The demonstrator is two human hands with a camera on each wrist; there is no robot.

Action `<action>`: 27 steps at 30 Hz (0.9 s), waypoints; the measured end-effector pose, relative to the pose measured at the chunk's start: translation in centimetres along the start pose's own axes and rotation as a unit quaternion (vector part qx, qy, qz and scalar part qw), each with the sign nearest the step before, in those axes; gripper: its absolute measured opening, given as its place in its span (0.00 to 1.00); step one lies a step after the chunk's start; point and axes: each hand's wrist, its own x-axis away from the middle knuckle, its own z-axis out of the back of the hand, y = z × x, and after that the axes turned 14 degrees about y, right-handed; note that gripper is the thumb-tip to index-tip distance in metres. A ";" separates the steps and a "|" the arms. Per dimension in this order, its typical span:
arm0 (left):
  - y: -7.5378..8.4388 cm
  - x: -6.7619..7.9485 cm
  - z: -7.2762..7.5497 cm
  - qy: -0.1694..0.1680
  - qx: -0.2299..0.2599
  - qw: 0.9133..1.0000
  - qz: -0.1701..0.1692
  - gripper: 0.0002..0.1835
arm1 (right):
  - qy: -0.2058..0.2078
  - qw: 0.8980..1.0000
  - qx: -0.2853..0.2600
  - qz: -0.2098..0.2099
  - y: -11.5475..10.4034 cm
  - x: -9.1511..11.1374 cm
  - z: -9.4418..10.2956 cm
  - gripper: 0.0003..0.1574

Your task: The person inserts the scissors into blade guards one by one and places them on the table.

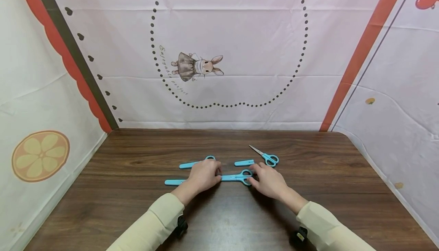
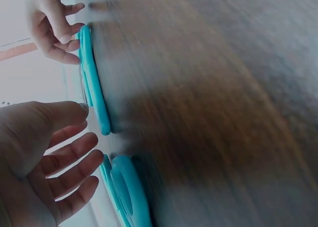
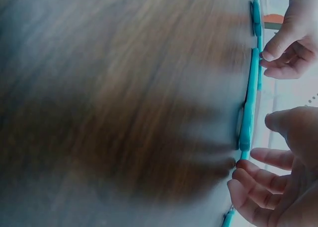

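Observation:
A pair of light-blue scissors (image 1: 233,177) in a matching blade cover lies flat between the two hands. My left hand (image 1: 205,174) is at its cover end, thumb and fingers spread apart in the left wrist view. At the handle end is my right hand (image 1: 269,181), its thumb apart from the loosely bent fingers. Just beyond the right hand lie a loose blade cover (image 1: 244,163) and scissors with bare blades (image 1: 271,160). Behind my left hand are covered scissors (image 1: 188,165), partly hidden. Another blue cover (image 1: 175,182) extends left from under the left wrist.
All of this lies on a dark wood-grain table (image 1: 308,155). A printed cloth (image 1: 257,45) with a rabbit figure hangs behind the table's far edge, with more cloth at both sides. Each wrist wears a dark device below its pale sleeve (image 1: 164,211).

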 end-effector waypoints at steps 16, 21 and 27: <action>0.6 -0.9 0.2 0.039 0.037 0.998 -0.022 0.04 | 0.063 0.998 -0.003 0.016 1.4 -0.4 0.0 0.17; 0.7 -1.4 0.1 0.047 0.046 0.998 -0.023 0.07 | 0.083 0.996 -0.001 0.021 1.8 -0.7 0.1 0.18; 0.8 -1.8 -0.2 0.052 0.052 0.997 -0.022 0.08 | 0.094 0.996 -0.003 0.007 2.4 -1.1 0.3 0.18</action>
